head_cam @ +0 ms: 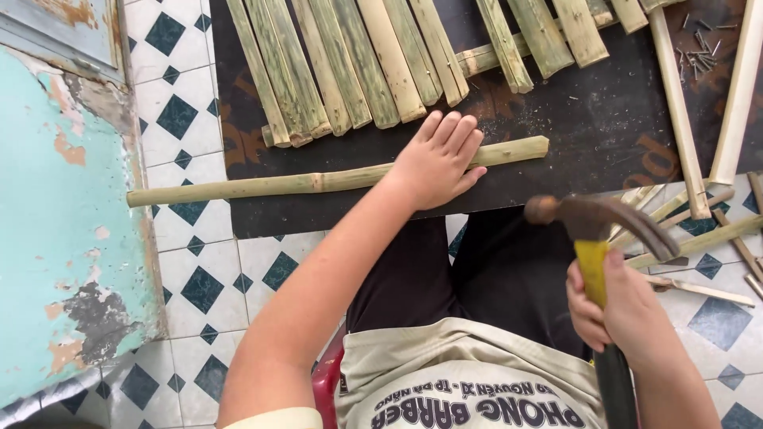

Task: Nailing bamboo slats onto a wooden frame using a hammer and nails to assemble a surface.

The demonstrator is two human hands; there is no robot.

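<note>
The hammer's (pixel 600 262) lower handle runs off the bottom edge, and the right hand (pixel 616 306) covers the middle of its yellow grip, so the fingertips curled round the far side are hidden. The face of the hammer head is blurred and hard to read. The slats (pixel 350 63) beyond the left hand (pixel 435 161) are cut off by the top edge, as are the pale strips (pixel 675 111) further right. The small nails (pixel 699 48) far beyond the right hand are too small to count. Whether a nail stands under or beside the left hand cannot be told.

The left hand lies flat and open, fingers together and stretched out, palm pressing down on a long bamboo pole (pixel 318 181). The pole lies crosswise on a dark mat (pixel 588 135), one end sticking out past the fingers, the other reaching well out over the tiled floor (pixel 199 278) on the arm's outer side.

The right hand is closed in a fist round the hammer's handle, holding the head raised above the lap, near the left hand but apart from the pole. Loose sticks (pixel 699 238) lie on the floor just beyond the hammer.
</note>
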